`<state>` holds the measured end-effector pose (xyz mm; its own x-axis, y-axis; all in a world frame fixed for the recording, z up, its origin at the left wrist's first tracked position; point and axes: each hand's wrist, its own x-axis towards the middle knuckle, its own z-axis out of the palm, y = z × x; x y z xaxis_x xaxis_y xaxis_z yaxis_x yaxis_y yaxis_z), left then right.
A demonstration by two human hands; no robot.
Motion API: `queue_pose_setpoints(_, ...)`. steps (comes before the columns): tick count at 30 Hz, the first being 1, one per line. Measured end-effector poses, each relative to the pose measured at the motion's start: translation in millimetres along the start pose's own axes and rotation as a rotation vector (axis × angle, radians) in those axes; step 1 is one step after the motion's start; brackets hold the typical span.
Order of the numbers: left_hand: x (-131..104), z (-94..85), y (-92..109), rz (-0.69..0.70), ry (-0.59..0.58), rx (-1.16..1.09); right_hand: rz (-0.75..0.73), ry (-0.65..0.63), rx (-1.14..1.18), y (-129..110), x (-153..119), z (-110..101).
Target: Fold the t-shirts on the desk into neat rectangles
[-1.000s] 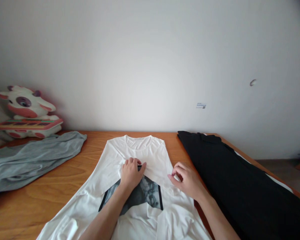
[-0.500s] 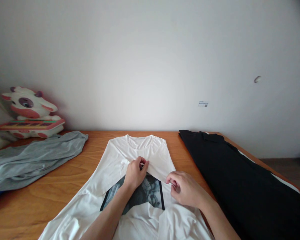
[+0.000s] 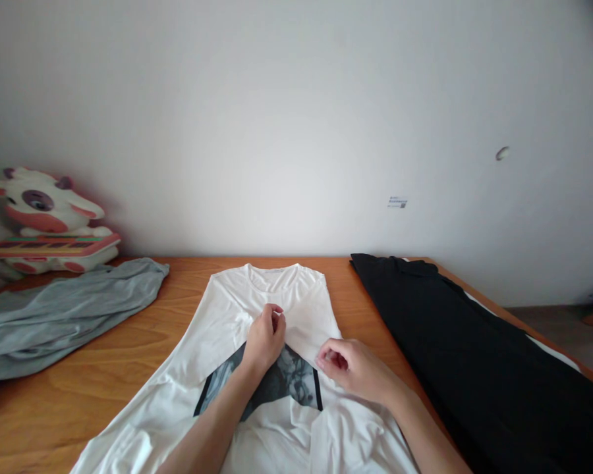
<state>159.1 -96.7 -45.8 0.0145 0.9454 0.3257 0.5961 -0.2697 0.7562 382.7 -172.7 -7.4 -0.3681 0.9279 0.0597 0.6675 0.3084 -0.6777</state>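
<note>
A white shirt with a dark grey picture print lies on the wooden table, neckline towards the wall. Both its sleeves are folded inward over the chest, and the lower part is bunched up near me. My left hand rests at the middle of the chest, fingers curled together above the print; whether fabric is between them is hidden. Over the right sleeve's edge is my right hand, its fingers curled in with the tips near the cloth; what they hold, if anything, cannot be made out.
Black trousers with a white stripe lie along the right side of the wooden table. Grey clothing lies at the left, below a cow-shaped toy keyboard. A pale wall stands behind the table.
My right hand has shifted slightly left and its fingers have changed their curl. My left hand has risen a little towards the neckline. The whole view has shifted slightly.
</note>
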Motion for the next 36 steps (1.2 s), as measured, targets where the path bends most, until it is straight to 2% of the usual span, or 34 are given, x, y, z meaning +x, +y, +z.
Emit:
queue_pose_setpoints(2,-4,-3.2,7,0.158,0.022,0.115,0.007,0.055,-0.011,3,2,1)
queue_pose_setpoints(4,-12,-6.1,18,0.33,-0.044,0.163,0.0,0.172,-0.041,12,5,3)
queue_pose_setpoints(8,-34,-4.7,44,0.61,-0.399,0.08,-0.018,0.427,-0.141,43,10,7)
queue_pose_setpoints(10,-43,-1.2,52,0.705,-0.546,0.039,-0.001,0.455,-0.207,60,11,8)
queue_pose_setpoints(12,-48,1.3,55,0.757,-0.636,0.029,0.018,0.443,-0.261,70,10,8)
queue_pose_setpoints(16,-49,1.6,59,0.741,-0.678,0.06,0.004,0.452,-0.282,68,10,6)
queue_pose_setpoints(21,-61,5.2,68,0.641,-0.64,0.085,-0.105,0.462,-0.17,58,13,10)
queue_pose_setpoints(23,-68,7.0,71,0.632,-0.65,0.108,-0.118,0.434,-0.146,61,16,14)
queue_pose_setpoints(26,-72,6.4,73,0.64,-0.693,0.139,-0.106,0.314,-0.197,67,21,19)
queue_pose_setpoints(28,-71,4.1,73,0.646,-0.719,0.147,-0.057,0.215,-0.28,69,26,21)
queue_pose_setpoints(32,-68,0.8,74,0.663,-0.729,0.169,0.129,0.06,-0.447,63,47,23)
queue_pose_setpoints(36,-69,0.1,74,0.651,-0.757,0.201,0.287,0.008,-0.584,52,82,27)
